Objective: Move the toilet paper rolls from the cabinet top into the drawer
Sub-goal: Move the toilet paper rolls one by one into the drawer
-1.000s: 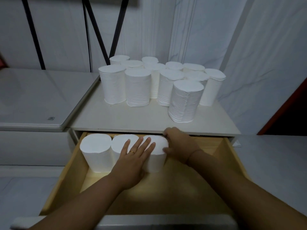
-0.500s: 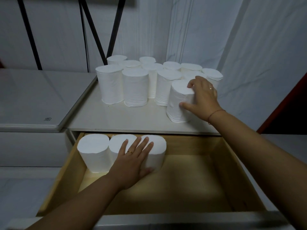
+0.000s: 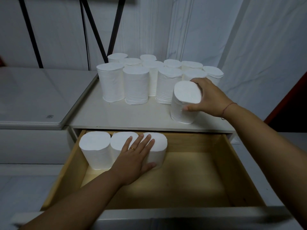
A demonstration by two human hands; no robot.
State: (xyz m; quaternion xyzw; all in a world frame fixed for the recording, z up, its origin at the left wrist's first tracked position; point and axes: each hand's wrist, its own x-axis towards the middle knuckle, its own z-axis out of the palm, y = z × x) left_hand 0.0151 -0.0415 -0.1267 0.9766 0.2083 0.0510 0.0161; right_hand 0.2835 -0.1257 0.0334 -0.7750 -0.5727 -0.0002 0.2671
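Right hand [image 3: 210,98]: grip is wrapping one white squashed-oval paper roll [image 3: 184,103], tilting it off the cream cabinet surface [image 3: 116,117]. Left hand [image 3: 136,156]: fingers spread, bracing three rolls [image 3: 95,150] standing in the wooden drawer [image 3: 229,163], likely against toppling.

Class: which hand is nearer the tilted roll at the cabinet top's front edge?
Right. The right hand grips the tilted roll; the left hand rests on rolls down in the drawer.
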